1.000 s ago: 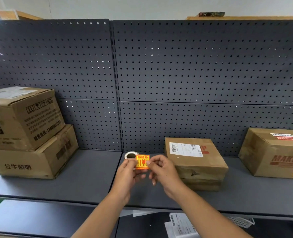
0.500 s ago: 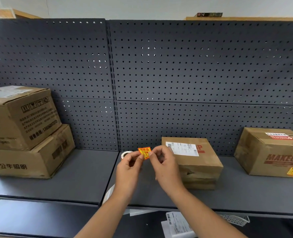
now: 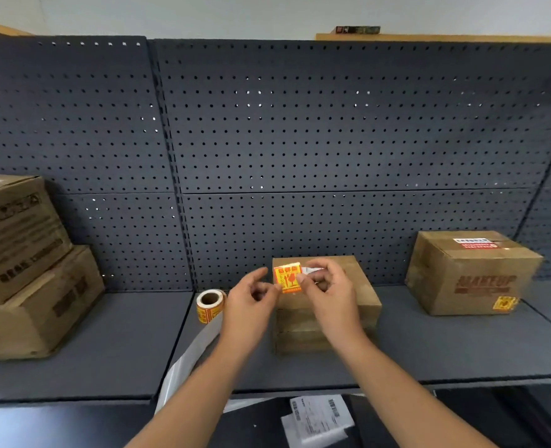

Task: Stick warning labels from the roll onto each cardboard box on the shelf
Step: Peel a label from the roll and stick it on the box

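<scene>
The right hand [image 3: 329,299] is pinching the right edge of a warning label [image 3: 287,278] between thumb and fingertips, holding it upright and facing the camera. The left hand [image 3: 251,305] is sitting just left of it with fingers curled. One fingertip is meeting the label's lower left corner and the thumb is standing clear. Whether this hand is actually gripping cannot be told. The label is yellow with an orange border, carrying a line of red characters along the top and red pictograms beneath. The characters are too blurred to read.

Directly behind both hands, the middle cardboard box [image 3: 361,286] is sitting on the shelf [image 3: 429,350], with the label hanging in front of its top left corner. Just left of the left hand, the label roll [image 3: 210,305] is lying on the shelf with its core hole showing. A white backing strip [image 3: 190,360] is trailing from it over the shelf's front edge.

Well to the right of the right hand, the right cardboard box [image 3: 471,273] is showing blurred brown print that appears to read "MAKE UP". It is bearing a yellow sticker [image 3: 504,302] at its lower front corner and a white-and-red sticker [image 3: 476,243] on top. Far left of the left hand, the upper left box [image 3: 12,234] is resting on the lower left box [image 3: 35,305], and both are showing illegible print. Below the hands, a barcoded paper sheet [image 3: 319,418] is lying on the lower level.
</scene>
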`<state>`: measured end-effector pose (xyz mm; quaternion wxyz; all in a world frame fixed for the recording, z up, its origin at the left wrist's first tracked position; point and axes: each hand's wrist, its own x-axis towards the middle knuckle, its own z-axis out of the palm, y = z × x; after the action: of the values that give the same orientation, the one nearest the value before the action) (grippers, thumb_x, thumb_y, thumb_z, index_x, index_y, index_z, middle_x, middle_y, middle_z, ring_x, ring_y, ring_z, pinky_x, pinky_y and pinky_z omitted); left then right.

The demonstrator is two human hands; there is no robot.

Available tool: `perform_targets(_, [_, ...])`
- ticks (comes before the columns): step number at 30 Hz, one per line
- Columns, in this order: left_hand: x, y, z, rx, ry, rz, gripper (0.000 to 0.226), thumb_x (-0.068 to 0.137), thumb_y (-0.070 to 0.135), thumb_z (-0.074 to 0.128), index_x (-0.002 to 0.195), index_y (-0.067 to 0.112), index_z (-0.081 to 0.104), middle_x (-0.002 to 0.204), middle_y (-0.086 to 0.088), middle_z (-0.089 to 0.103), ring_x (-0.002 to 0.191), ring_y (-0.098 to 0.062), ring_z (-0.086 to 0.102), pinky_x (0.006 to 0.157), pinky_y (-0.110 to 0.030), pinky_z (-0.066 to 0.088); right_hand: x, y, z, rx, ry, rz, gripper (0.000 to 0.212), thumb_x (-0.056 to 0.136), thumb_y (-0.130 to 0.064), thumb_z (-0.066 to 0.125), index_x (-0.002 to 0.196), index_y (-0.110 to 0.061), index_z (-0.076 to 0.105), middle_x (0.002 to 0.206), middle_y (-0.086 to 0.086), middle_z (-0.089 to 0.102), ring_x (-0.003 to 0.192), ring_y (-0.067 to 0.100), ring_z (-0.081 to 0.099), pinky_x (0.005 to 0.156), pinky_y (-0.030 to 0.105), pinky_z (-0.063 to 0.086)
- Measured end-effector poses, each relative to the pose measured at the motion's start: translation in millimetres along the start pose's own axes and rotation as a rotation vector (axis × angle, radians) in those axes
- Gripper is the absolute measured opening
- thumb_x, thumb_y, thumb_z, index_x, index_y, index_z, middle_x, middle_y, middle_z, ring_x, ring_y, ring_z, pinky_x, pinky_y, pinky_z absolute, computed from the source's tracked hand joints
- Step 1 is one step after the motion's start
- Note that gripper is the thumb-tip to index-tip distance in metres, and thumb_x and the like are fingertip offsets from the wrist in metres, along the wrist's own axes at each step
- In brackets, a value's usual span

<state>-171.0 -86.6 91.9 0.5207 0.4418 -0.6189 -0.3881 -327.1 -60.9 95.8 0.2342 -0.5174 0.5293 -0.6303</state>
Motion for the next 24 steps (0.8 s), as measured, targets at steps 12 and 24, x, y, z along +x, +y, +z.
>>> perform_targets(12, [11.3,16.4,72.4,0.160,-0.139,0.007,0.015,0.094,0.025,0.074,0.096,0.028,0.060,0.090,0.008,0.069,0.077,-0.010,0.061,0.068,-0.021,0.049,21.8,15.8,-87.7,-0.207,0.030,0.039,0.017,0.090,-0.015,0.079,0.089,-0.014,0.062,0.085,0.002,0.067,0.072,0.002,0.059,0.065,0.015,0.048])
perform_targets(24, [23.4,20.3,128.0,0.471,-0.217,-0.059,0.005,0.096,0.037,0.068,0.094,0.034,0.070,0.093,0.019,0.070,0.096,-0.004,0.060,0.090,-0.036,0.022,45.8,45.9,-132.9,-0.297,-0.005,0.180,0.018,0.086,-0.017,0.083,0.084,-0.017,0.065,0.082,0.011,0.067,0.073,0.015,0.060,0.070,0.035,0.051])
